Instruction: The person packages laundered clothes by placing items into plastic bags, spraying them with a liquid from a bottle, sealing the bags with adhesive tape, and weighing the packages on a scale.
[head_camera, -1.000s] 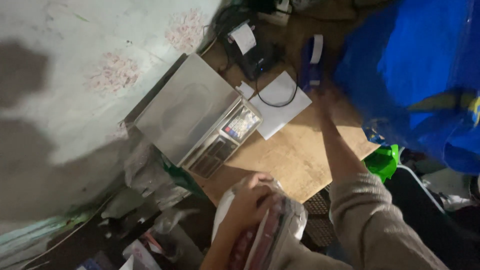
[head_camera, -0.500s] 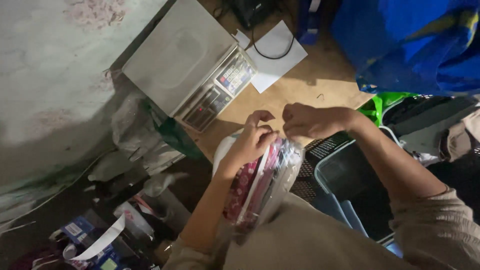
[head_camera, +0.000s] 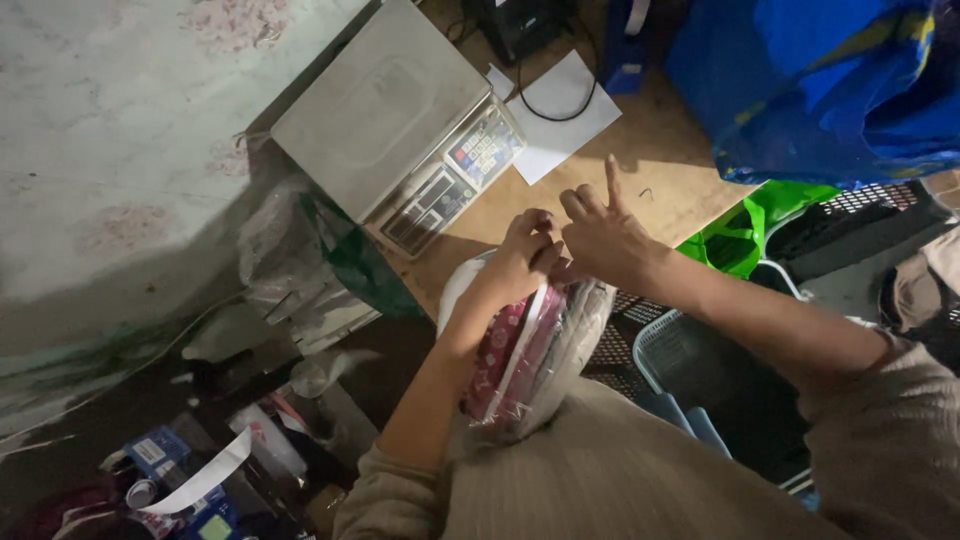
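A clear plastic bag (head_camera: 535, 365) stuffed with folded pink and red patterned items rests against my lap, at the near edge of a wooden table (head_camera: 660, 165). My left hand (head_camera: 522, 262) pinches the top of the bag. My right hand (head_camera: 597, 232) meets it at the same spot, thumb and middle fingers on the bag's top edge, forefinger pointing up and away.
A steel weighing scale (head_camera: 400, 125) with a keypad stands at the table's far left. White paper (head_camera: 560, 115) with a black cable lies behind it. A big blue bag (head_camera: 830, 80), a green bag (head_camera: 740, 235) and plastic baskets (head_camera: 680, 350) crowd the right. Clutter covers the floor at lower left.
My right hand came back from the far side of the table to the bag's top and joined the left hand; now its forefinger sticks out. The view shifted downward.
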